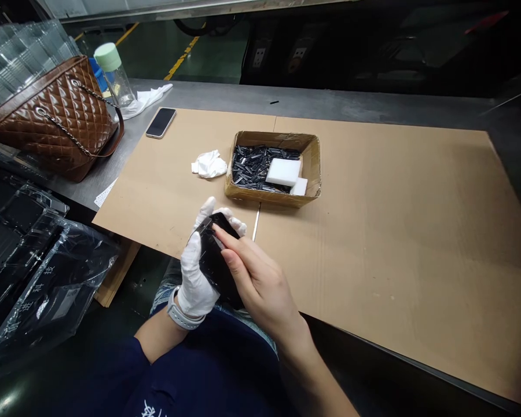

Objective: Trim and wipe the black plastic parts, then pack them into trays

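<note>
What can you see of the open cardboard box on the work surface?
The open cardboard box is a shallow tray of brown corrugated board with low, slightly uneven walls. It sits on a tan cardboard sheet and holds a heap of small, dark, elongated parts. A white foam block and a smaller white block lie at its near right.

Bench: a steel workbench [312, 99] is running across the view.
Covering: two tan cardboard sheets [399, 243] are lying edge to edge over most of the tabletop.
Centre: a cardboard tray [272, 197] is sitting at the back edge of the sheets, with a crumpled white cloth [209, 164] lying just beside it.
Back left corner: a smartphone [161, 123], a quilted brown handbag [56, 119], a green-capped bottle [115, 78] and a white rag [145, 99] are resting on the bare steel.
</note>
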{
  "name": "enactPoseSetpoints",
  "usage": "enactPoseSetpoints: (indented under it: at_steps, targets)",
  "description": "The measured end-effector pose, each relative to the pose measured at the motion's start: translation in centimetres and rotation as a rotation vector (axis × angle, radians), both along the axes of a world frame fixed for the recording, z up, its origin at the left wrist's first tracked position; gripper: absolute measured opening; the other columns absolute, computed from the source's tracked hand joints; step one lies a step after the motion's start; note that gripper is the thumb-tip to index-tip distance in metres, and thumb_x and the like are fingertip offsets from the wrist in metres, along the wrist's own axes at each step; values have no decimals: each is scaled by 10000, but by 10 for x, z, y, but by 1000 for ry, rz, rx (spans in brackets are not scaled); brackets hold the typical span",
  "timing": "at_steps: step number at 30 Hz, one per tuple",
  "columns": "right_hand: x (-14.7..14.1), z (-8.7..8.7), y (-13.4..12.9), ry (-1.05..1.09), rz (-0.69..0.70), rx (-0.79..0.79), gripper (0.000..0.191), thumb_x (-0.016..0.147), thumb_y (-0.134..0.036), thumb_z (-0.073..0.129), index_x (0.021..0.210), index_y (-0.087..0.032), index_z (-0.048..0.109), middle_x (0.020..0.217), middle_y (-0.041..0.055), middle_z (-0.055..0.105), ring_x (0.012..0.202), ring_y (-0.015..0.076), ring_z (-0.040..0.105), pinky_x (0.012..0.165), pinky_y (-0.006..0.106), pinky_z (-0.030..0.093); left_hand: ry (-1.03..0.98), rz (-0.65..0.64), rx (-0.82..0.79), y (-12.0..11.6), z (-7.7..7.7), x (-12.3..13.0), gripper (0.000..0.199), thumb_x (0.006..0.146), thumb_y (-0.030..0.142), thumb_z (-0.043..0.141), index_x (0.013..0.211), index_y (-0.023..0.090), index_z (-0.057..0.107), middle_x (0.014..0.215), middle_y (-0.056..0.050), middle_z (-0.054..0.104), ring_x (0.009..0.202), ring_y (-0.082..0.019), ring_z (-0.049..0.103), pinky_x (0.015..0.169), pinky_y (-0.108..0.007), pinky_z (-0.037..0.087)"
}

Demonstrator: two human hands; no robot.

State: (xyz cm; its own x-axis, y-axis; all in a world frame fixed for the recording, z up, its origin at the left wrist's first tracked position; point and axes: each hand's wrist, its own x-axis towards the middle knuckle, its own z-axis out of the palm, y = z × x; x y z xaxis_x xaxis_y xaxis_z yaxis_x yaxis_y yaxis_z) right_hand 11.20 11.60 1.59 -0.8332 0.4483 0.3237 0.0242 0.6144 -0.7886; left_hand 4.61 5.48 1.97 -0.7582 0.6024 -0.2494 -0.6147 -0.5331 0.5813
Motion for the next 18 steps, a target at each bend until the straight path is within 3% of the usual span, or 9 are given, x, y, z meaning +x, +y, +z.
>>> enactPoseSetpoints:
  at_steps: [3,6,9,12,18]
  targets:
    - [0,2,4,-8,-23,-146,348,933,-365,436,1197,-186,576,1077,80,668,965,194,638,791,282,517,39,10,34,0,-5,1,490,772,477,561,1225,291,556,1118,-26,629,1157,-247,532,1035,-397,395]
    - [-6,4,6,-20,-81,-296,270,883,-394,512,996,-186,643,869,43,687,748,171,644,634,248,504,122,21,30,1,-14,1,488,759,459,606,1218,296,566,1157,-27,621,1177,-250,519,1029,-373,401]
    - [-13,6,5,-22,-91,-401,234,852,-393,545,843,-184,649,667,-2,611,558,123,548,494,211,414,272,39,-21,0,-24,0,455,784,438,607,1215,295,576,1213,-26,597,1176,-236,517,1032,-345,400]
    - [-17,7,7,-40,-127,-406,255,845,-408,546,767,-178,621,585,-22,541,490,99,453,455,208,343,382,50,-46,-3,-34,-4,440,828,421,567,1253,312,542,1219,-19,589,1139,-207,540,1012,-339,424]
    - [-18,1,12,-78,-104,-460,311,852,-461,517,762,-182,621,626,-10,552,556,114,471,507,214,368,419,47,-72,-4,-44,-9,449,867,455,499,1295,319,498,1278,-26,557,1161,-207,536,1025,-352,418]
